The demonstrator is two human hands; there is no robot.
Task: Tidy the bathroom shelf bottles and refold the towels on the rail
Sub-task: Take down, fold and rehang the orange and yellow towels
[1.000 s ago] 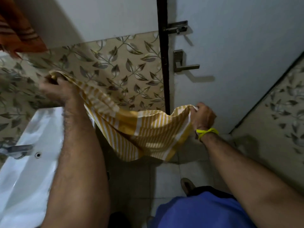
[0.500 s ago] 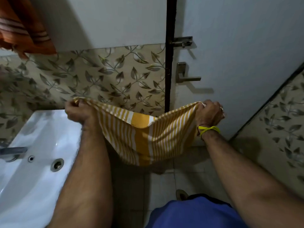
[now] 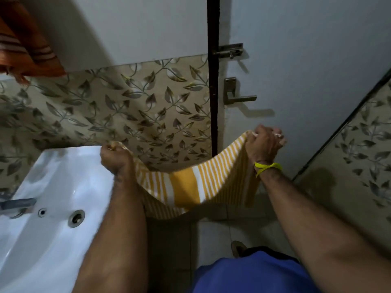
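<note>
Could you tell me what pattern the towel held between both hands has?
Yellow and white stripes, with one broad yellow band mid-towel; the head view shows it.

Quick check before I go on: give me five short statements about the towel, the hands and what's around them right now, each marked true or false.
1. Both hands grip the yellow striped towel: left hand, right hand. True.
2. The towel lies in the sink. False: it hangs in the air between the hands, beside the sink.
3. A yellow band is on the left wrist. False: it is on the right wrist.
4. An orange towel hangs at upper left. True.
5. The door handle is left of the dark door frame. False: it is to the right.
</note>
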